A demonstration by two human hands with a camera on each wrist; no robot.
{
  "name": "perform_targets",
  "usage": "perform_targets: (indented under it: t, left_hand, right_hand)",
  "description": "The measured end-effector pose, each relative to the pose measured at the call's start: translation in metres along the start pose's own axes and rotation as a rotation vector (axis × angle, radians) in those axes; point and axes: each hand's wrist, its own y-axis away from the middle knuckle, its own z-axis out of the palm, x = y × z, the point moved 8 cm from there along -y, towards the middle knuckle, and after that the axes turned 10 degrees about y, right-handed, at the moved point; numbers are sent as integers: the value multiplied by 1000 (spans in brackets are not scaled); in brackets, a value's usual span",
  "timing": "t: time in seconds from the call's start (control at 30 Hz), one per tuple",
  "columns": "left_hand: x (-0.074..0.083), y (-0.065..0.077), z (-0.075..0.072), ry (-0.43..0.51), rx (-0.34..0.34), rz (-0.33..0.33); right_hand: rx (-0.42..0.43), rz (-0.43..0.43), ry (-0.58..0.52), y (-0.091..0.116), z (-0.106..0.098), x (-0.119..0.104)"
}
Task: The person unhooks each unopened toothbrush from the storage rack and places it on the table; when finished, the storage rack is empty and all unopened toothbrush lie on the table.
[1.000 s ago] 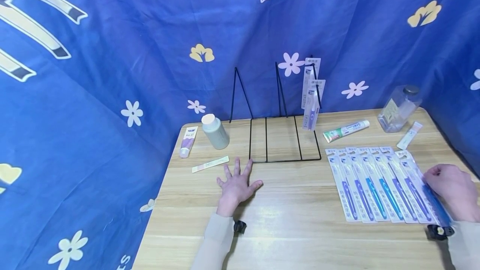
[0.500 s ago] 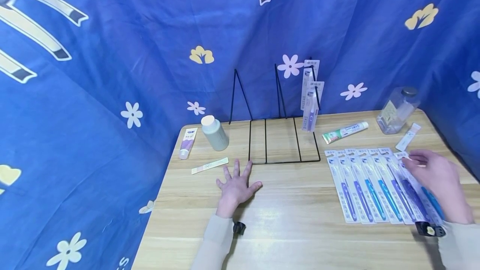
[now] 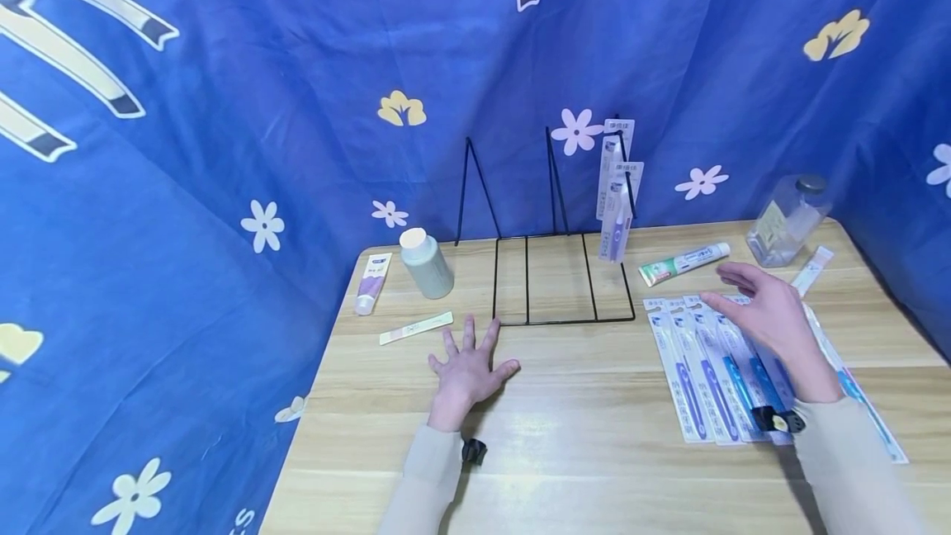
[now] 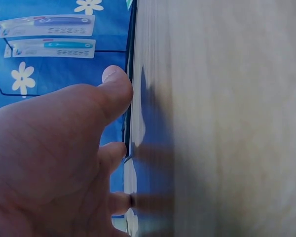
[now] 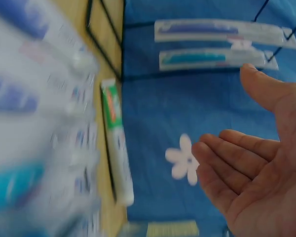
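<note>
My left hand (image 3: 470, 374) rests on the wooden table with its fingers spread, near the front left corner of a black wire rack (image 3: 565, 323). Over a row of packaged toothbrushes (image 3: 691, 386), my right hand (image 3: 776, 320) hovers with thumb and fingers apart and holds nothing. The hand and forearm hide part of that row. On the rack's right-hand hooks hang packaged toothbrushes (image 3: 615, 221); the right wrist view shows a purple one (image 5: 202, 30) and a teal one (image 5: 197, 59). A toothbrush pack (image 3: 865, 395) shows right of my forearm.
Behind the row lies a green and white toothpaste tube (image 3: 683, 263). A clear jar (image 3: 787, 225) with a dark lid and a slim sachet (image 3: 812, 269) are at back right. On the left are a purple and white tube (image 3: 373, 283), a bottle (image 3: 427, 264) and another sachet (image 3: 416, 328).
My right hand has moved left from the right end of the toothbrush row to above its middle and far end, its fingers loosening. My left hand has stayed in place.
</note>
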Motion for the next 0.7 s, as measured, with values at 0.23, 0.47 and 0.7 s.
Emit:
perform_targets:
  t: [0.23,0.47,0.7]
  left_hand:
    - [0,0,1,3,-9,-2]
    - [-2,1,0,-4,6,7]
    - [-2,1,-1,-7,1,5]
  right_hand:
    - [25,-36,-146,-27,15,-37]
    - [70,-104,-293,-55,29,-67]
    - [64,-112,-445,-78,41,-94]
